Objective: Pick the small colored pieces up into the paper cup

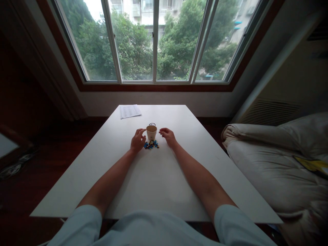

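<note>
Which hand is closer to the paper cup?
Left. The left hand is close beside the paper cup, at its left edge; the right hand is on its right, across a visible gap.

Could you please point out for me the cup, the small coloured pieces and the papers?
Cup (151, 134), head view: outer wall, below the rim.
Small coloured pieces (151, 145), head view: middle of the group.
Papers (130, 111), head view: upper face of the top sheet.

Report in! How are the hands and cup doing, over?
Left hand, right hand: either side of paper cup. Cup upright. Small colored pieces crowd its near side.
</note>
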Action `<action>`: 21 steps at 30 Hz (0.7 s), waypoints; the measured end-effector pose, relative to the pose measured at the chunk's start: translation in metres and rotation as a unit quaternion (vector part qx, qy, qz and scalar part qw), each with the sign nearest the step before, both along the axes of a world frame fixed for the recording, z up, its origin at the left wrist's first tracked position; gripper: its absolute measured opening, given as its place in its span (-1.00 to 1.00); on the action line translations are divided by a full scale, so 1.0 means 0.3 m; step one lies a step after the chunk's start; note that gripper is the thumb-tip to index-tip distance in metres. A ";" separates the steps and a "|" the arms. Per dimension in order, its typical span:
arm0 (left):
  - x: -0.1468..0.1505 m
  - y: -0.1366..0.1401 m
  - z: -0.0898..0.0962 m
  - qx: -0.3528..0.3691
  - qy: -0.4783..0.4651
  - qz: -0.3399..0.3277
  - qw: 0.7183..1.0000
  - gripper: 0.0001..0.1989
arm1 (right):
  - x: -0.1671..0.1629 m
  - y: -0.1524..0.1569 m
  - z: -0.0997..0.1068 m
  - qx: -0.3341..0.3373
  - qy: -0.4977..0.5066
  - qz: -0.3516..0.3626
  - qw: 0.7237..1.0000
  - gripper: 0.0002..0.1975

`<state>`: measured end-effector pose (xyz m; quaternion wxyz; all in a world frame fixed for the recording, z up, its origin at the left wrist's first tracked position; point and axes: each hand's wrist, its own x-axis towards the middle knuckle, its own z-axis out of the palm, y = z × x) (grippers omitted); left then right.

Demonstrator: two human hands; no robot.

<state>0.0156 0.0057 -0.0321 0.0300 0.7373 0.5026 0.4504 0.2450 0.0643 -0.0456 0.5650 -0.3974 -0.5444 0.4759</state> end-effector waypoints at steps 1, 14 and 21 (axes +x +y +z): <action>-0.001 0.000 0.001 0.000 -0.001 0.001 1.000 -0.57 | -0.003 -0.003 0.010 -0.012 0.025 0.007 1.000 -0.68; -0.001 0.006 -0.010 -0.004 -0.013 -0.003 1.000 -0.63 | -0.078 -0.024 0.121 -0.065 0.103 0.007 0.993 -0.70; 0.000 0.004 -0.009 -0.008 -0.015 -0.004 1.000 -0.65 | -0.089 -0.027 0.132 -0.076 0.096 0.026 0.992 -0.69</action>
